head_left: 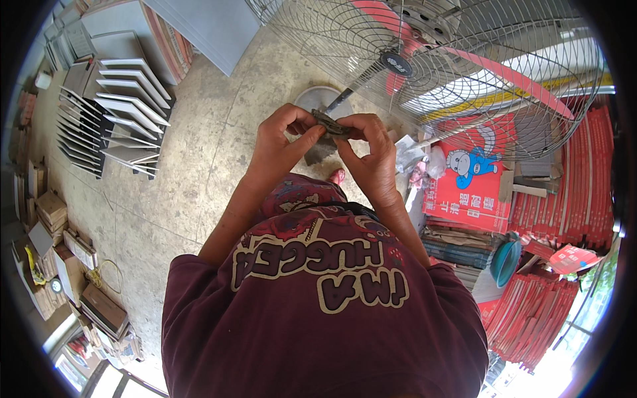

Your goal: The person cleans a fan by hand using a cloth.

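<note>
In front of my chest, a small dark greenish-brown piece (330, 125) spans the gap between my two hands. It looks thin and crumpled, and its kind is too unclear to name. My left hand (282, 138) pinches its left end between thumb and fingers. At the other end, my right hand (371, 152) grips it with thumb and bent fingers. Both hands are raised over the floor, with the round base of a fan (306, 99) behind them.
A large wire-caged fan (458, 60) with red blades fills the far right. Slotted racks of pale panels (129, 109) stand at left. Flat red cartons (587, 179) are stacked at right, near a teal basin (505, 262). Cardboard boxes (103, 308) line the lower left.
</note>
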{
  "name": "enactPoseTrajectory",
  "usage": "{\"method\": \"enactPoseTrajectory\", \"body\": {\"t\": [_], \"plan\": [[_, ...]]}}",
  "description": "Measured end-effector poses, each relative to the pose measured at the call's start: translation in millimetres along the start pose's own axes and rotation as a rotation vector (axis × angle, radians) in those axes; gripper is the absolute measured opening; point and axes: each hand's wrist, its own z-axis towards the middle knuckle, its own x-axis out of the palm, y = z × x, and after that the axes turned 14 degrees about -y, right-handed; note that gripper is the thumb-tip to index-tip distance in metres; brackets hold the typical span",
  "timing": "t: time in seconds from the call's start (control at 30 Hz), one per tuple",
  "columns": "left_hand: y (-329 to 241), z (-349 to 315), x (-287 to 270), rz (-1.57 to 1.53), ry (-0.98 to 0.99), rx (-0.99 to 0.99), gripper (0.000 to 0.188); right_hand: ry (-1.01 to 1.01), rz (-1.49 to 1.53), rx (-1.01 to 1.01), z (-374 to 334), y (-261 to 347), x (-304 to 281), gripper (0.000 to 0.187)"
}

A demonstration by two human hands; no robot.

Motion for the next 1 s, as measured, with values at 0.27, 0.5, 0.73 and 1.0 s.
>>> {"method": "enactPoseTrajectory", "body": {"t": [0.27,0.5,0.73,1.0], "plan": [[5,-1,1,-0.001,-0.008,-0.078,0.004,0.050,-0.039,-0.009,-1,-1,2,0.027],[15,3,-10,-0.224,0.080,-0.284,0.005,0.053,-0.053,0.004,-1,-4,5,0.027],[12,0,-9,-0.208,0.130,-0.362,0.013,0.076,-0.039,0.000,-2,-5,5,0.028],[11,-1,-8,-0.182,0.156,-0.349,0.011,0.054,-0.068,-0.003,-3,-3,0,0.028]]}}
